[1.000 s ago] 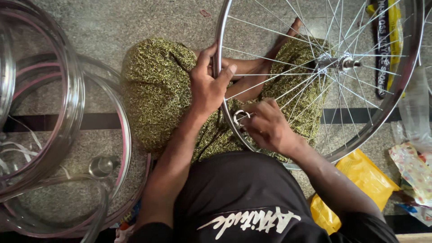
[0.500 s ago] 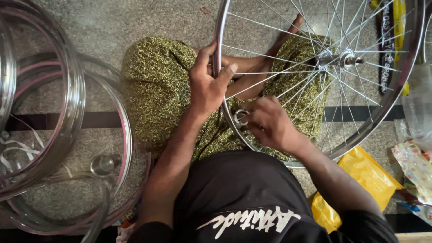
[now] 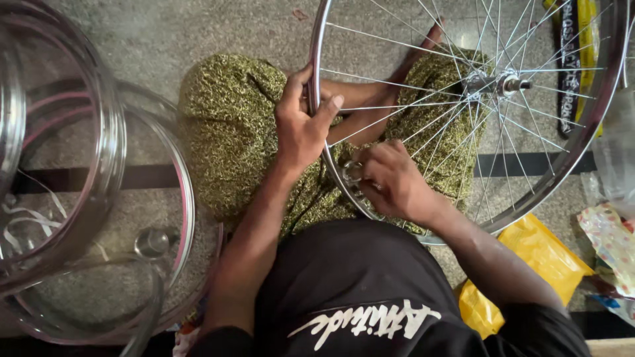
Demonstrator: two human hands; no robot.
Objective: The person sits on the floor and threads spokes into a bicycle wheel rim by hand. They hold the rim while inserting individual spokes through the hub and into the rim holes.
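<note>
Small round tool [image 3: 352, 171] half-hidden under right hand [image 3: 395, 182] fingers.

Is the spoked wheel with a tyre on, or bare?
Bare: the spoked wheel shows only shiny metal rim where the left hand grips it.

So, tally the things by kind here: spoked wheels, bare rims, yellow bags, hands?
Spoked wheel: 1, held at its rim by the left hand; the right hand works at the rim with a small metal tool
Bare rims: at least 3, stacked and overlapping
Yellow bag: 1
Hands: 2
Total: at least 7
</note>
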